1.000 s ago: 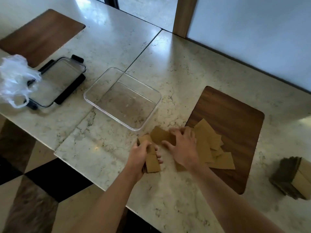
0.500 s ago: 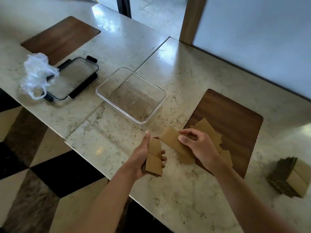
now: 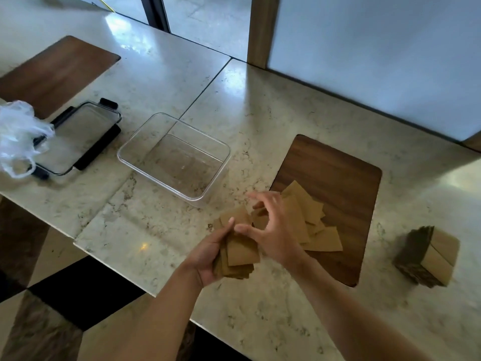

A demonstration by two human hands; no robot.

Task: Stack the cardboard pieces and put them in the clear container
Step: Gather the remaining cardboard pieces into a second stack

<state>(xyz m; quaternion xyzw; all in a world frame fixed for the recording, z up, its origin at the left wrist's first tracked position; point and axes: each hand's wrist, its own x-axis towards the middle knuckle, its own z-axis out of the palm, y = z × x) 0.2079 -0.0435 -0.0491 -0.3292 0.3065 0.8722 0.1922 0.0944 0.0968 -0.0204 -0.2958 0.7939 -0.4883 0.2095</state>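
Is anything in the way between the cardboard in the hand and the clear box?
Nothing visible: only bare marble counter lies between the brown cardboard stack in the left hand and the open, empty clear plastic container.

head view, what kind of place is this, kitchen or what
Probably a home dining or kitchen area: a marble-look table with inset wood panels, a clear container beside its lid, and a checkered tile floor.
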